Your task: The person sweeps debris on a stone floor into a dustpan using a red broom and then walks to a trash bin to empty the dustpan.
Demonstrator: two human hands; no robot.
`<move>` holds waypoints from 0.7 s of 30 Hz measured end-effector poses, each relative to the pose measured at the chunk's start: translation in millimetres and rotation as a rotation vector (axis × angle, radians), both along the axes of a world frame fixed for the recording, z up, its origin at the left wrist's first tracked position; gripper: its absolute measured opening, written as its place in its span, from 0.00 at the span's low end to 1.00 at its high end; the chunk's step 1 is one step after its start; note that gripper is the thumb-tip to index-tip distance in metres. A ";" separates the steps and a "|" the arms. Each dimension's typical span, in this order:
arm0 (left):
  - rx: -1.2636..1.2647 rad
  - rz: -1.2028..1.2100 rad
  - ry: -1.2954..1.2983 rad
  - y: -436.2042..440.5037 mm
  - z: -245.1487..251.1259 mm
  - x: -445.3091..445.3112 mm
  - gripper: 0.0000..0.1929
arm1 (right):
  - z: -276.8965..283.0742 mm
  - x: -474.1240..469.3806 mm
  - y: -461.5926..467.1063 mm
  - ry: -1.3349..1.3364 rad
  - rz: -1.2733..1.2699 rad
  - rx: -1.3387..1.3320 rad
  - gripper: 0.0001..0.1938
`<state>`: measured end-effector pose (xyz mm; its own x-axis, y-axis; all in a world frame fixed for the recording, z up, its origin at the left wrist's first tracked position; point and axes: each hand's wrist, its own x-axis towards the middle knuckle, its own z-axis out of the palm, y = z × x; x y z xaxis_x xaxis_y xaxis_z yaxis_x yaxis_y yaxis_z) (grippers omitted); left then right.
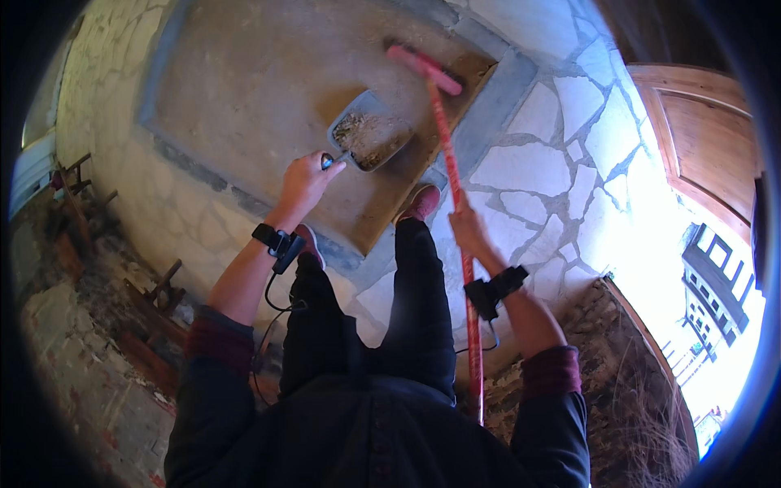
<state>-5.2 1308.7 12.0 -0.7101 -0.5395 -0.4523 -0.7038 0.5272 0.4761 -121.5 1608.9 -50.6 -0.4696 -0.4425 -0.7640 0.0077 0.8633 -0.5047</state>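
Observation:
My left hand [307, 181] is closed around the handle of a grey dustpan [337, 125]. A heap of brown debris [369, 135] lies in the pan, which is on or just over the brown floor. Gripped in my right hand [470, 229] is the long red handle [449, 155] of a broom. Its pink-red broom head [425, 69] is at the far side, up and to the right of the dustpan, close to the edge of the brown floor area. The bristles are hardly visible from above.
The brown floor patch [244, 79] has a grey cement border [488, 104]. Irregular pale stone paving [525, 168] surrounds it. A wooden door [701, 134] stands open at the right beside a bright doorway. Wooden chairs or stools [155, 293] are at the left, near a worn wall.

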 end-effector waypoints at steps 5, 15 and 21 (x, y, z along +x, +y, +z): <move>0.018 -0.039 0.000 -5.3 -1.3 -11.5 0.20 | 46.2 59.8 17.9 -0.235 -0.043 -0.093 0.32; 0.068 -0.145 -0.015 0.9 19.1 24.8 0.19 | 63.6 75.7 21.1 -0.087 -0.145 -0.041 0.31; 0.040 -0.310 -0.012 -0.8 8.5 43.9 0.18 | 34.7 123.9 14.7 -0.197 -0.329 0.008 0.31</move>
<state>38.7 1307.9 20.5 -0.8328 -0.2794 -0.4779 -0.5177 0.6987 0.4938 2.4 1623.6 -15.9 -0.4295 -0.2864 -0.8564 0.3809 0.8024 -0.4594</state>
